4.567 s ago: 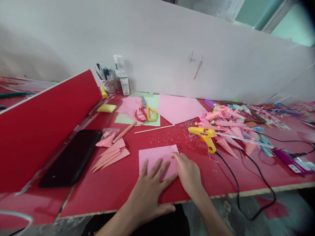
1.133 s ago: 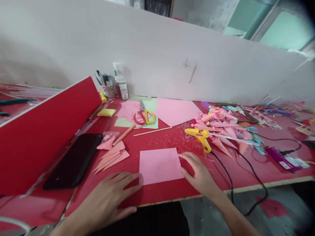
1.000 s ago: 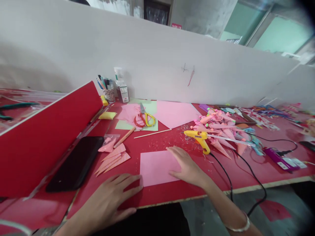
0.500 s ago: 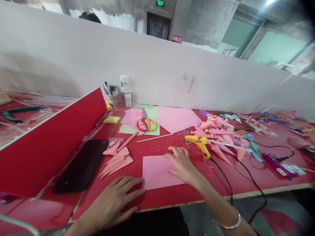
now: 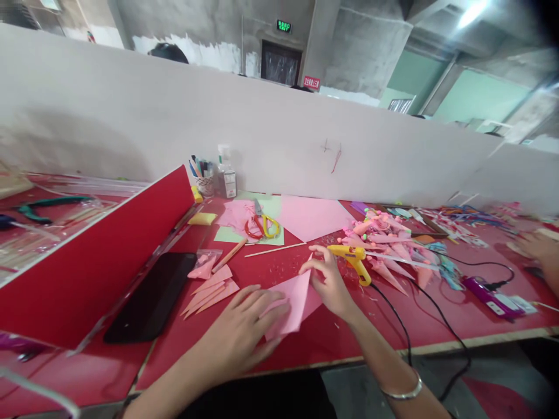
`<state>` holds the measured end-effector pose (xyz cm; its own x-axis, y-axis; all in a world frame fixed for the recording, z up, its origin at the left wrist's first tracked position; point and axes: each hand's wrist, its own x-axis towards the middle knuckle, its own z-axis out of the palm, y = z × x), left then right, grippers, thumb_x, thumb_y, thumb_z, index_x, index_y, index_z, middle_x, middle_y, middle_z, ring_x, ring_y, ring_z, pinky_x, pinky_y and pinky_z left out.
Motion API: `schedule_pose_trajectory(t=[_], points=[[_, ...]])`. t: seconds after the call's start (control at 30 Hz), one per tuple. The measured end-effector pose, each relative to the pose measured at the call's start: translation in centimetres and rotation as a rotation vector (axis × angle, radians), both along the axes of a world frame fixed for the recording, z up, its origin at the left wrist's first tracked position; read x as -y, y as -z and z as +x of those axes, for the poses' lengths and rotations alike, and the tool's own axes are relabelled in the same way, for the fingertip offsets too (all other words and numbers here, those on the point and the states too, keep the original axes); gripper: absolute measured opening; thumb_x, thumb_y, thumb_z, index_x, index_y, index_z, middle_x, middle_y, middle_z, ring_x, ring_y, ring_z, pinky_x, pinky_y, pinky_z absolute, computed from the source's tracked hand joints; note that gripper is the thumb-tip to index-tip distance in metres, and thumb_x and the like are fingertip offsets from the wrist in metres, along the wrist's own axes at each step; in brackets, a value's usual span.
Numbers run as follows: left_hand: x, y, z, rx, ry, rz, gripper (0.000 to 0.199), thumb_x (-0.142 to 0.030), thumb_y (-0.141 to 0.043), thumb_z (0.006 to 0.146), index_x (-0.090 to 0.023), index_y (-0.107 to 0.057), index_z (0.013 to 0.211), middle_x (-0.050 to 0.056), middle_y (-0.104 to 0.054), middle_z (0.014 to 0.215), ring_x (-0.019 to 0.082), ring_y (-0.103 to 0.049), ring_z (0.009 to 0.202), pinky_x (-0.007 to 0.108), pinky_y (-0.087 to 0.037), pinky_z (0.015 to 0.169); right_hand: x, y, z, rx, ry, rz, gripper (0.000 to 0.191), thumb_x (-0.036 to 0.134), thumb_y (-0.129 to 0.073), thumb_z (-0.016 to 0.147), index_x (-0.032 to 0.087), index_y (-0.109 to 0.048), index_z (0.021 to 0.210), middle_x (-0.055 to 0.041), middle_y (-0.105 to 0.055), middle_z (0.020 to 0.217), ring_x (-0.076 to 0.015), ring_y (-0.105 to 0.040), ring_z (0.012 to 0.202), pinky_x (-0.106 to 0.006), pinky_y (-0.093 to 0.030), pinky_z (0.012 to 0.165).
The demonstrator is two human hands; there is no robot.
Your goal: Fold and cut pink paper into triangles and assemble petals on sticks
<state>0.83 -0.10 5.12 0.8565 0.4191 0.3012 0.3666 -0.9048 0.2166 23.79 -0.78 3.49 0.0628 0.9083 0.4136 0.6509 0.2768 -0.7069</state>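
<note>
A pink paper sheet (image 5: 297, 299) lies near the table's front edge, with one side lifted and bent over. My right hand (image 5: 325, 279) pinches its raised upper corner between thumb and fingers. My left hand (image 5: 248, 326) rests on the sheet's left part, fingers spread and palm down. Left of the sheet, several folded pink paper pieces (image 5: 212, 293) fan out near a wooden stick (image 5: 230, 255) and a small plastic bag (image 5: 204, 265). Just right of my right hand is a yellow glue gun (image 5: 356, 256).
A black phone (image 5: 151, 297) lies beside a red divider (image 5: 100, 256). Scissors (image 5: 264, 226) sit on papers at the back. Pink cones (image 5: 388, 238) are heaped on the right, near a purple power strip (image 5: 491, 298). Another person's hand (image 5: 535, 247) shows at far right.
The pink sheet, flat before, now has one side lifted and bent over. My right hand has closed on its corner, and my left hand has moved right onto the paper. Another person's hand has appeared.
</note>
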Motion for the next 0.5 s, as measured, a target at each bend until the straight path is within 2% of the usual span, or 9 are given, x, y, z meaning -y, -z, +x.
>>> schedule_pose_trajectory(t=[0.07,0.13,0.2,0.23,0.3,0.37,0.5], points=[[-0.3,-0.9,1.6,-0.022,0.046,-0.055,0.040,-0.033,-0.049,0.082,-0.025,-0.043,0.121,0.004,-0.052,0.120,0.023,-0.048,0.108,0.043,-0.031,0.097,-0.2,0.2,0.3,-0.145,-0.048,-0.015,0.014,0.015,-0.049,0.074,0.022,-0.061,0.070,-0.0043,-0.042,0.116,-0.0203,-0.038,0.113,-0.036,-0.029,0.096],[-0.6,-1.7,2.6,-0.007,0.140,-0.146,0.057,-0.051,-0.054,0.074,-0.023,-0.042,0.122,0.006,-0.050,0.121,0.025,-0.048,0.106,0.043,-0.034,0.095,0.0,0.1,0.7,-0.275,-0.119,-0.031,0.012,0.017,-0.050,0.075,0.021,-0.057,0.067,-0.0043,-0.045,0.115,-0.0193,-0.041,0.111,-0.035,-0.031,0.094],[-0.9,-2.1,2.8,0.060,0.230,-0.213,0.063,-0.059,-0.050,0.072,-0.022,-0.041,0.123,0.008,-0.047,0.123,0.025,-0.046,0.107,0.041,-0.037,0.093,0.4,-0.1,1.2,-0.360,-0.153,-0.013,0.013,0.022,-0.053,0.075,0.020,-0.054,0.062,-0.0043,-0.049,0.114,-0.0197,-0.043,0.111,-0.034,-0.031,0.094],[-1.1,-2.2,2.7,0.102,0.253,-0.236,0.060,-0.058,-0.046,0.075,-0.021,-0.040,0.123,0.009,-0.046,0.124,0.025,-0.045,0.108,0.040,-0.038,0.092,0.7,-0.3,1.4,-0.384,-0.144,0.004,0.016,0.026,-0.054,0.075,0.020,-0.052,0.059,-0.0043,-0.050,0.114,-0.0205,-0.042,0.111,-0.035,-0.031,0.093],[-1.6,-2.1,2.5,0.173,0.227,-0.264,0.049,-0.049,-0.039,0.083,-0.020,-0.038,0.123,0.010,-0.044,0.123,0.024,-0.043,0.111,0.038,-0.038,0.092,1.4,-0.5,1.8,-0.405,-0.110,0.012,0.025,0.034,-0.057,0.073,0.020,-0.050,0.054,-0.0043,-0.052,0.114,-0.0225,-0.043,0.110,-0.035,-0.034,0.090],[-2.1,-1.7,2.5,0.197,0.137,-0.285,0.047,-0.042,-0.038,0.085,-0.021,-0.033,0.126,0.010,-0.041,0.127,0.023,-0.040,0.115,0.039,-0.037,0.093,2.2,-0.7,2.0,-0.408,-0.085,-0.017,0.032,0.041,-0.056,0.073,0.020,-0.047,0.051,-0.0046,-0.054,0.112,-0.0237,-0.049,0.103,-0.034,-0.040,0.081],[-3.3,-0.6,3.6,0.187,0.021,-0.372,0.068,-0.042,-0.047,0.082,-0.023,-0.011,0.136,0.012,-0.023,0.141,0.026,-0.025,0.127,0.045,-0.032,0.098,3.8,-0.9,1.6,-0.385,-0.017,-0.080,0.035,0.046,-0.048,0.078,0.021,-0.046,0.052,-0.0055,-0.057,0.108,-0.0221,-0.056,0.083,-0.031,-0.044,0.062]])
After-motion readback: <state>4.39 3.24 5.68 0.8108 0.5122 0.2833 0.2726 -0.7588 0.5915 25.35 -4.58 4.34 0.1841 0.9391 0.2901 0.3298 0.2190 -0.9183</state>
